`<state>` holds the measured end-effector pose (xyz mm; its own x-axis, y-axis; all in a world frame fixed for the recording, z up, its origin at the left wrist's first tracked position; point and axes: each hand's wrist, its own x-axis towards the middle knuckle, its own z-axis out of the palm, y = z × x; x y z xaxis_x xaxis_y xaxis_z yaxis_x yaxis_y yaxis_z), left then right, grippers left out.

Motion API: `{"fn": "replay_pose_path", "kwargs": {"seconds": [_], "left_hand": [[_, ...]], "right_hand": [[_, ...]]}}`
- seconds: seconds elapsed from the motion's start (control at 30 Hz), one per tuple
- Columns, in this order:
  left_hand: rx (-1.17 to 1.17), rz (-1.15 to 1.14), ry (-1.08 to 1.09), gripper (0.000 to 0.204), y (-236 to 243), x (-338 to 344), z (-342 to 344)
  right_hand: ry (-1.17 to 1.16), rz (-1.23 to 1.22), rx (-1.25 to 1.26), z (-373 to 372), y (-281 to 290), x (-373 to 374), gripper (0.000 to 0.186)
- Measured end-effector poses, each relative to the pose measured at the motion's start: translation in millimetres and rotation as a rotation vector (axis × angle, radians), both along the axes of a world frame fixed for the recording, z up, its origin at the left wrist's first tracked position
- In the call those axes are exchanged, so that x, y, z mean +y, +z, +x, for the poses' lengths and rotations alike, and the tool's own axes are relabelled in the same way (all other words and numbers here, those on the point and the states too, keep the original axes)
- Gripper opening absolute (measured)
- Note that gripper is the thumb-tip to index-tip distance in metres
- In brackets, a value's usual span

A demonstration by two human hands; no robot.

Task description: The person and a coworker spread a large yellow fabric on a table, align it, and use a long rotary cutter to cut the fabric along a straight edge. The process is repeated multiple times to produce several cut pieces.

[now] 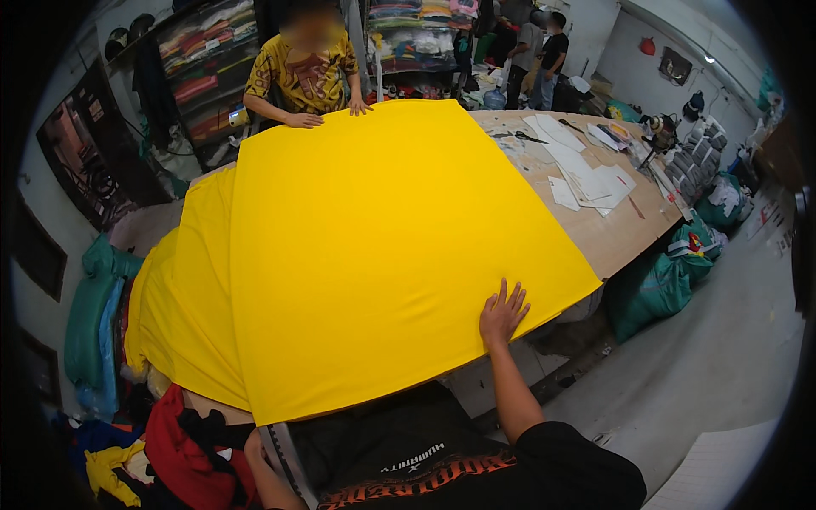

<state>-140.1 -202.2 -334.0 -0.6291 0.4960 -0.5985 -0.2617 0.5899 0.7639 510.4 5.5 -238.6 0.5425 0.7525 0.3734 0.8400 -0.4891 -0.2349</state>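
A large bright yellow fabric sheet (pixel 382 246) lies spread over the table, its near edge close to my body. My right hand (pixel 504 316) rests flat on it near the right side of that edge, fingers outstretched. At the fabric's near left corner is my left hand (pixel 256 445), low beside a grey strip (pixel 287 463) with a dark band; its fingers are hidden. Across the table, a co-worker's two hands (pixel 303 120) lie on the far edge of the fabric. More yellow fabric (pixel 183 314) hangs in loose folds on the left.
White paper pieces (pixel 586 174) and scissors (pixel 529 137) lie on the wooden table (pixel 629 229) at right, near a machine (pixel 659 136). Green sacks (pixel 659 285) stand beyond its right edge. A red garment (pixel 183 442) and other clothes are heaped at lower left. Shelves (pixel 208 68) hold folded fabric behind.
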Motion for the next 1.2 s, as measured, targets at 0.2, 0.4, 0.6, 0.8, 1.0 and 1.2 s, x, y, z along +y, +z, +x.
{"fn": "replay_pose_path", "kwargs": {"seconds": [0.2,0.4,0.6,0.8,1.0,1.2], "left_hand": [[0.026,0.013,-0.005,0.029,7.4,5.6,-7.7],[0.111,-0.095,-0.071,0.031,15.8,-8.8,-36.0],[0.968,-0.037,-0.001,0.044,36.0,24.6,-5.5],[1.163,0.257,-0.279,0.052,79.2,89.2,66.7],[1.100,0.011,-0.429,0.058,97.9,88.4,99.3],[1.053,-0.002,-0.443,0.057,110.2,79.0,105.4]], "right_hand": [[-0.003,0.003,0.014,-0.8,-0.6,0.8,0.053],[-0.011,-0.018,0.014,-1.5,-0.4,-0.5,0.053],[-0.014,-0.011,0.010,-4.7,1.1,-0.3,0.052],[0.001,-0.008,0.004,-3.1,-2.7,-1.4,0.052],[-0.010,-0.039,0.047,-0.2,-5.6,0.7,0.053],[0.009,-0.001,0.059,0.5,-4.6,-2.8,0.053]]}}
